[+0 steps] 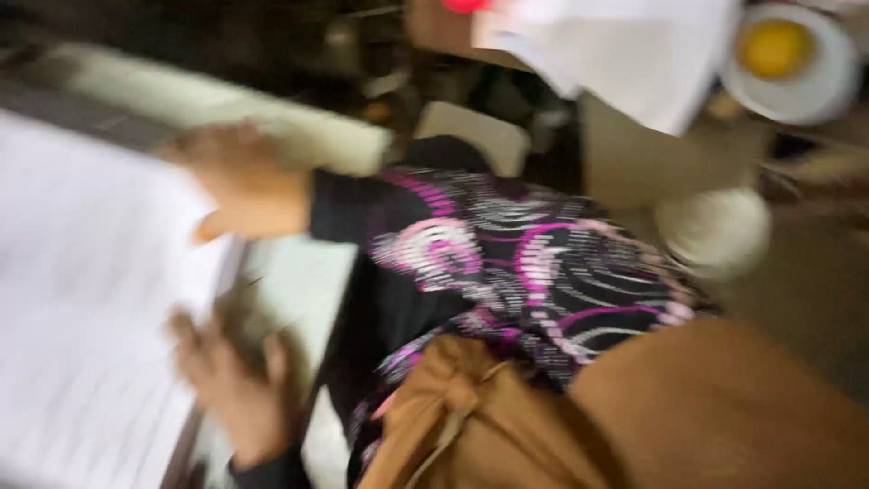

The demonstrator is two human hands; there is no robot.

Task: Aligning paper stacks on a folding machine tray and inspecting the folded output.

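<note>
The white sheet (81, 299) fills the left of the blurred view, lying flat; both hands sit at its right edge. One hand (237, 186), upper, rests on the sheet's top corner, fingers seemingly spread; the other hand (231, 376), lower, lies flat on the sheet with fingers apart, holding nothing that shows. Which hand is left or right cannot be told. Behind the upper hand lies a pale roll (226, 113); right of both, a patterned sleeve (498, 258) and tan cloth (652, 417); a white bowl (797, 59) with something yellow sits top right.

Dim, blurred room; white bowl (797, 68) with yellow contents upper right.
</note>
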